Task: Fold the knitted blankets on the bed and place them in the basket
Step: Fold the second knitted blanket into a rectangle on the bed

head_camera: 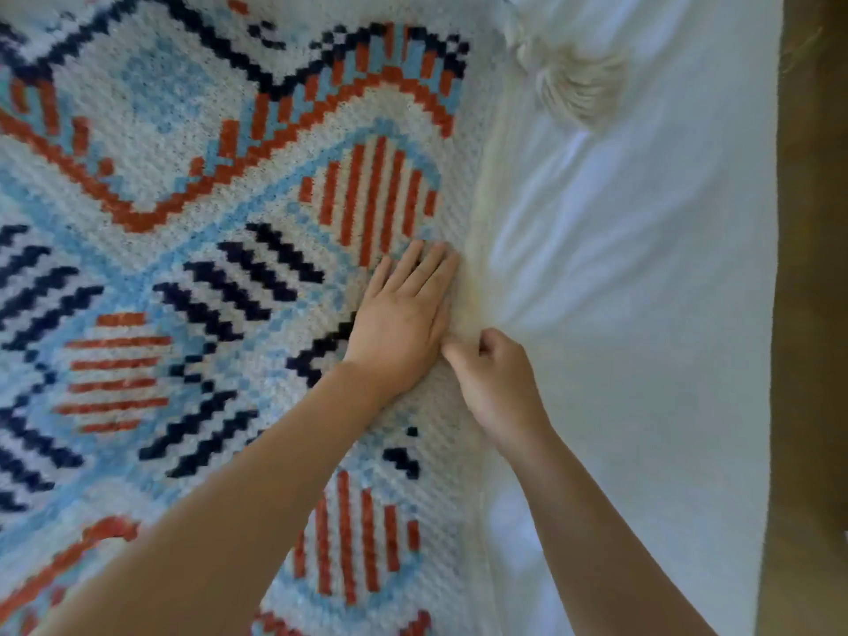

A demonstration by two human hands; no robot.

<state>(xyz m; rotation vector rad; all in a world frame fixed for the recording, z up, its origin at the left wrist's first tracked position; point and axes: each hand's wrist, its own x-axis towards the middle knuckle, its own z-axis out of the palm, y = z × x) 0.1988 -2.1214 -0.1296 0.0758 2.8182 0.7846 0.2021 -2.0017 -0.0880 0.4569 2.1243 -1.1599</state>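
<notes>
A knitted blanket [192,231] with cream ground and blue, orange and navy patterns lies spread over the bed, filling the left two thirds of the view. My left hand [404,314] presses flat on it near its cream right border, fingers straight. Just to the right, my right hand [495,383] has its fingers curled and pinches the blanket's cream edge [477,250]. A cream tassel [573,84] sits at the blanket's top right corner. No basket is in view.
The white bedsheet [642,314] lies wrinkled to the right of the blanket. Beyond the bed's right edge runs a strip of brown floor [812,314].
</notes>
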